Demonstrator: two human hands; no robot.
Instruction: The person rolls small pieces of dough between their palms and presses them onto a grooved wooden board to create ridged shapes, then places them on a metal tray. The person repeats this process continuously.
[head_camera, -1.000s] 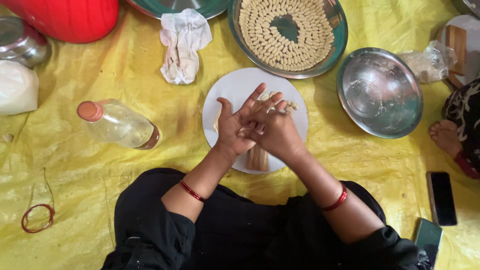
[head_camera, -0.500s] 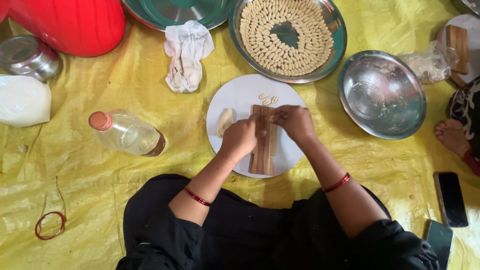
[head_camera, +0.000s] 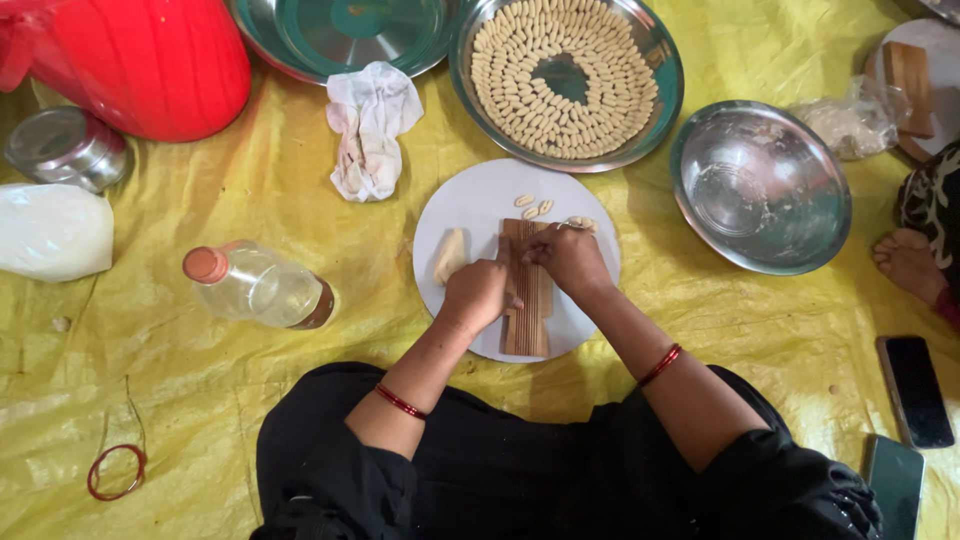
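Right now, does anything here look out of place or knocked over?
The clear bottle with the orange cap lies on its side on the yellow sheet, left of the white plate. Nothing looks spilled.

A ridged wooden board (head_camera: 527, 300) lies flat and lengthwise on a round white plate (head_camera: 470, 205), its grooves running away from the person. A pale lump of dough (head_camera: 449, 255) rests just left of it, and small shaped dough pieces (head_camera: 532, 207) lie near the plate's far edge.

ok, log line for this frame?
left hand: on board | right hand: pressing board top | plate: dough lump, three pieces
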